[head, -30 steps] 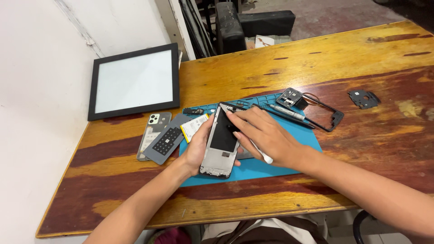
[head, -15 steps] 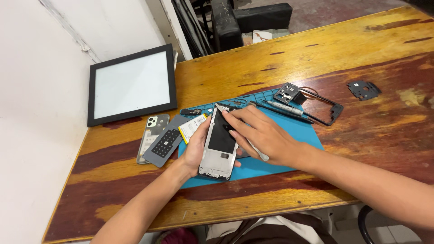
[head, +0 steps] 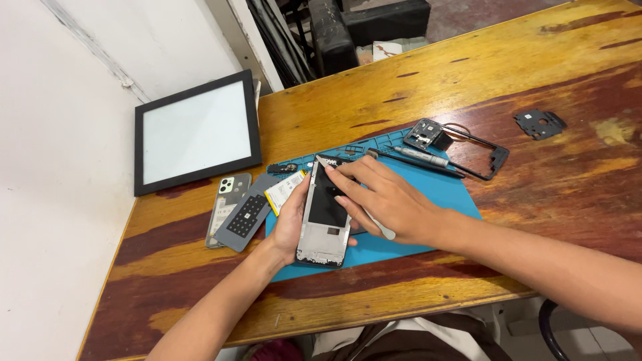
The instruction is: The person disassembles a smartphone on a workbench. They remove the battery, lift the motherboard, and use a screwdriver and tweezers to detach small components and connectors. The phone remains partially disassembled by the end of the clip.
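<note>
A wooden desk (head: 414, 87) with worn reddish patches carries everything. Leaning near its far left corner is a black-framed white panel (head: 195, 132). A blue work mat (head: 438, 194) lies near the front edge; it holds the opened phone, the hands and, along its far edge, a slim screwdriver (head: 421, 158). Overlapping the mat's far right corner is a thin black phone frame (head: 478, 150) with a small camera module (head: 425, 134) at its left end.

The opened phone body (head: 326, 212) rests on the mat, tilted up slightly on its left side, its silver frame and dark inside showing. The left hand (head: 291, 220) grips it along the left edge, fingers curled under. The right hand (head: 388, 200) lies over it, fingertips (head: 332, 170) pressing near the top end, a white pry tool (head: 381, 227) tucked under the palm.

Just left of the mat lie a grey back cover (head: 227, 207), a dark grey plate (head: 247, 214) and a yellow-and-white battery (head: 283, 190). Well apart to the right sits a small dark bracket (head: 539, 123).
</note>
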